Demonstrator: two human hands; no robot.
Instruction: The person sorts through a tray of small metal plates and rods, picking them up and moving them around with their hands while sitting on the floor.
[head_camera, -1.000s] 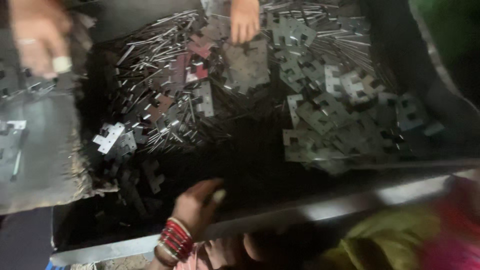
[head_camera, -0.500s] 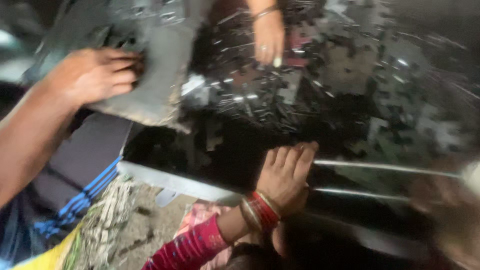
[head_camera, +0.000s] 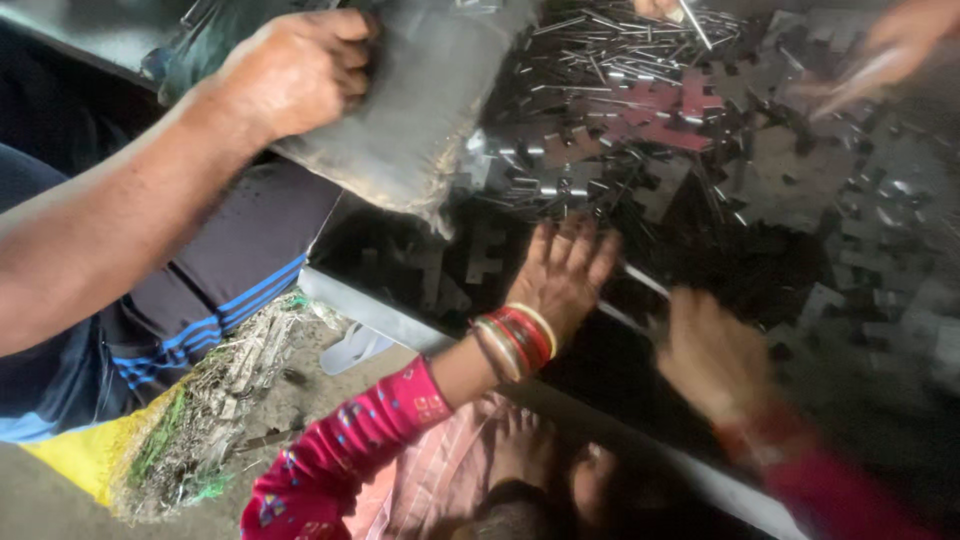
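My left hand (head_camera: 565, 275), with red and gold bangles at the wrist and a pink sleeve, lies flat with fingers spread on the dark metal tray (head_camera: 400, 318), touching the black surface near the thin metal rods (head_camera: 600, 60). My right hand (head_camera: 715, 355) is blurred and hovers over the tray's near side with curled fingers; whether it holds anything is unclear. Flat cross-shaped metal pieces (head_camera: 800, 170) cover the tray beyond both hands.
A co-worker's arm comes in from the left, its hand (head_camera: 295, 70) gripping a grey sack (head_camera: 420, 110) over the tray's corner. Other hands (head_camera: 900, 45) work at the far right. My bare feet (head_camera: 525, 450) and straw litter (head_camera: 220, 400) are below.
The view has swung left and down. My left hand slid forward onto the tray floor. My right hand has come into view. The co-worker's hand still grips the sack.
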